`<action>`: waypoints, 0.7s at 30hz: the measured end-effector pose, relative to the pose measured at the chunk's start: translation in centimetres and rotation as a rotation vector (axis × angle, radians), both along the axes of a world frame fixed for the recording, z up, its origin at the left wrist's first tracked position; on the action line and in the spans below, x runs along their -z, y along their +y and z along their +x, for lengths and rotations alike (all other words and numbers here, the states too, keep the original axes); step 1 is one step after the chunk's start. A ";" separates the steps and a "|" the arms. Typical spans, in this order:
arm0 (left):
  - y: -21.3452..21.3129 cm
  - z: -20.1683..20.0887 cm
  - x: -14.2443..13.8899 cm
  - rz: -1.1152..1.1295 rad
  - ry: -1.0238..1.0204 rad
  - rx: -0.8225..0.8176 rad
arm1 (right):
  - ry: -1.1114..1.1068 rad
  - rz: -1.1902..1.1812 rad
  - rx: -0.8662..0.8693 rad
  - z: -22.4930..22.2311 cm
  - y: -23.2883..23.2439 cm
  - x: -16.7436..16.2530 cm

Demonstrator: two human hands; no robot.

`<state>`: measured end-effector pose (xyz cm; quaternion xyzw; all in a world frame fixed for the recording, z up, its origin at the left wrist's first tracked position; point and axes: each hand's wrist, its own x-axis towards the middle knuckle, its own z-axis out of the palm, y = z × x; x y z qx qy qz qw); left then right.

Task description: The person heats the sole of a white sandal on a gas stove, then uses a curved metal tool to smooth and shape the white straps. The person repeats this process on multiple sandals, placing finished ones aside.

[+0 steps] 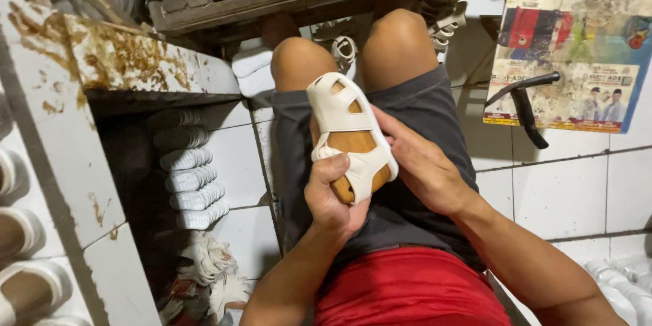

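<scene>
A white sandal upper (350,132) stretched over a tan wooden last (354,144) sits over the person's lap, above the dark grey shorts (421,105), toe end toward the knees. The left hand (333,197) is clamped round its heel end from below, thumb over the strap; the right hand (421,163) presses against its right side, fingers closed on the edge, though the fingertips are hidden behind the shoe. The underside cannot be seen.

On the tiled wall at right hangs a stained, rectangular poster (577,41) in red, blue and yellow, its top cut off, with a black handled tool (526,105) across its lower left corner. Left of the lap, a stack of white soles (187,170) fills a dark shelf recess under a glue-stained white ledge (109,61). Little free room remains between ledge and knee.
</scene>
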<state>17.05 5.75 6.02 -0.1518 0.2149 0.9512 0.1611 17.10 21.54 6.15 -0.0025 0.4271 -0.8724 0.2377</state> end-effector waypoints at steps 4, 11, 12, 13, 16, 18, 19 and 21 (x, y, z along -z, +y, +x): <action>1.8 -0.3 -1.4 -0.153 0.041 -0.180 | 0.030 0.147 0.069 0.1 -1.1 -0.1; 2.3 -0.9 -3.5 -0.248 0.085 -0.171 | -0.199 -0.278 0.038 0.0 0.5 -0.5; 2.4 -1.0 -3.6 -0.240 0.108 -0.168 | -0.179 -0.308 0.023 0.0 1.0 -0.3; 2.5 -1.0 -3.5 -0.235 0.117 -0.165 | -0.170 -0.298 0.029 0.1 1.3 -0.1; 2.7 -0.7 -3.1 -0.231 0.100 -0.180 | -0.177 -0.236 0.067 0.6 1.6 0.9; 2.6 -0.3 -2.7 -0.243 0.114 -0.149 | -0.205 -0.146 0.110 1.0 1.5 1.5; 2.4 0.0 -2.5 -0.253 0.121 -0.108 | -0.182 -0.133 0.134 1.3 1.5 1.8; 2.0 0.5 -2.2 -0.291 0.139 -0.053 | -0.133 -0.121 0.153 1.5 1.7 2.2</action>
